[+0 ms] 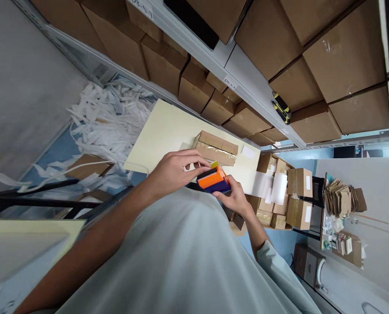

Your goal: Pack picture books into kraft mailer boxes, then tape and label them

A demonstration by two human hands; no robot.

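Observation:
A small orange and dark blue box [211,179] with a black stripe is held up between my hands, just above my lap. My right hand [235,196] grips its right end, thumb on the near side. At the far side of the box, my left hand [181,168] has thumb and forefinger pinched together by a small yellow flap [214,164]. The fingertips partly cover that spot. Behind it, a taped brown carton [215,148] lies on the cream table [164,126], close to the left fingers but apart from them.
Brown cartons fill the shelves [246,83] above and behind the table. Yellow-and-black cutters [281,107] lie on a shelf edge. White scraps [112,117] are heaped at left. An open carton of small boxes and a paper roll [279,188] stand right.

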